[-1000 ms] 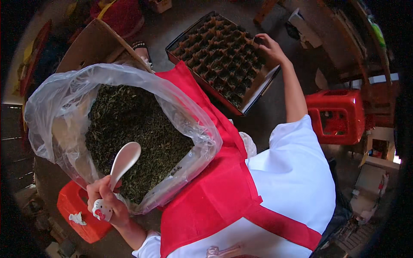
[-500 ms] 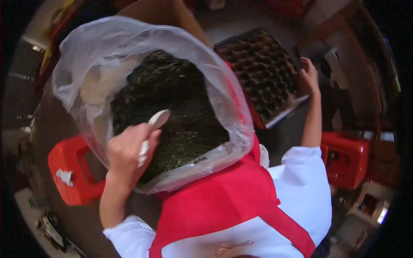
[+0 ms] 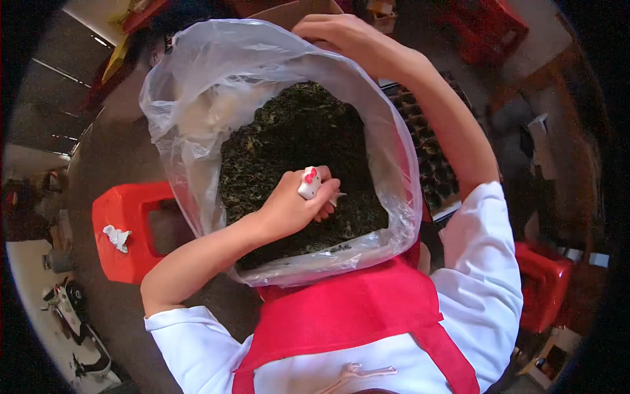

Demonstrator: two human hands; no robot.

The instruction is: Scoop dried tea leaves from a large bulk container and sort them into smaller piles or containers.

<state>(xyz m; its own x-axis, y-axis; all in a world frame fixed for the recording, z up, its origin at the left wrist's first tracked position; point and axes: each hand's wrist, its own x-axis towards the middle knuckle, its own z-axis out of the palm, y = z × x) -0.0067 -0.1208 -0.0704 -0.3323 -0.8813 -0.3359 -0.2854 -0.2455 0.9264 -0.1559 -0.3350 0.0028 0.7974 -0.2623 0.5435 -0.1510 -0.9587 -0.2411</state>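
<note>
A large clear plastic bag (image 3: 184, 118) full of dark dry leaves (image 3: 289, 131) is in front of me. My left hand (image 3: 295, 203) is closed on a white spoon (image 3: 337, 196), whose bowl is mostly hidden down at the leaves; a cat-face ornament (image 3: 310, 184) with a red bow shows at the grip. My right hand (image 3: 335, 36) is at the bag's far rim, beside a cardboard box (image 3: 282, 13), fingers curled; what they grip is hidden. A tray (image 3: 426, 125) of small compartments lies right of the bag, partly behind my right forearm. I wear a red apron (image 3: 348, 302).
A red plastic stool (image 3: 121, 203) with a crumpled tissue (image 3: 117, 238) is at left, another (image 3: 545, 276) at lower right. Red furniture (image 3: 485, 26) is at the top right, a white scooter-like object (image 3: 75, 328) at lower left, and an open carton (image 3: 554, 354) at bottom right.
The view has turned. My left hand with the spoon has moved further into the bag over the leaves. My right hand has moved from the tray up and left to the bag's far rim.
</note>
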